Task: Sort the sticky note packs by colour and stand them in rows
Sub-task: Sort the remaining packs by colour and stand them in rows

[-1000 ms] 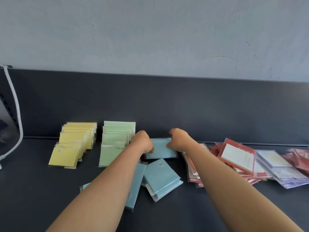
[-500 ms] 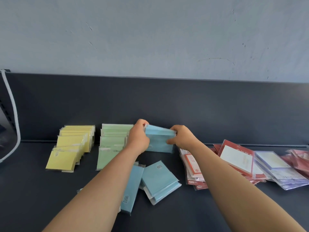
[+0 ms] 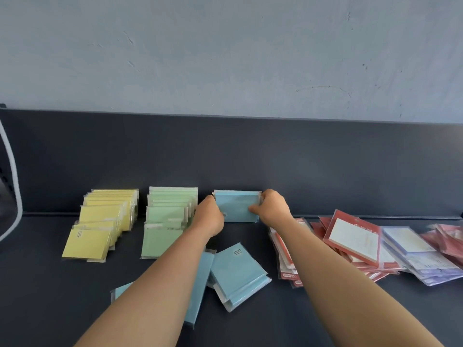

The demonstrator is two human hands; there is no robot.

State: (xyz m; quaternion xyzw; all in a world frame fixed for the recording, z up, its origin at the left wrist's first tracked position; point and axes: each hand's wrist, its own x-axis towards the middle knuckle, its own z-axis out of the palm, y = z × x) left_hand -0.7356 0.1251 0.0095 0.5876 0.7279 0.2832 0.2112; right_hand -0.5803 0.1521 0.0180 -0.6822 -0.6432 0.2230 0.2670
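Both hands hold the upright blue packs (image 3: 236, 206) at the back of the counter (image 3: 50, 296), right up against the dark back panel (image 3: 325, 166). The left hand (image 3: 210, 217) curls around their left edge. The right hand (image 3: 274, 207) pinches their right edge, with the thumb on the front face and the fingers tucked behind. The bottom edge of these packs appears to rest on the counter.

To the left stands the green row (image 3: 167, 221), just beside the left hand, with its packs leaning back one behind another. Further left is the yellow row (image 3: 106, 219), set up the same way and slightly apart from the green.

Nearer the camera, the loose blue packs (image 3: 238, 271) lie flat and overlapping on the counter. Some are partly hidden under the left forearm.

On the right, a spread of red packs (image 3: 353, 240) lies in a loose overlapping pile, beginning just below the right wrist. The purple packs (image 3: 411, 249) lie on top of it towards the far right, and more red ones sit at the frame edge.

A white cable (image 3: 13, 186) curves down the far left. A pale blue wall (image 3: 225, 51) rises above the back panel.
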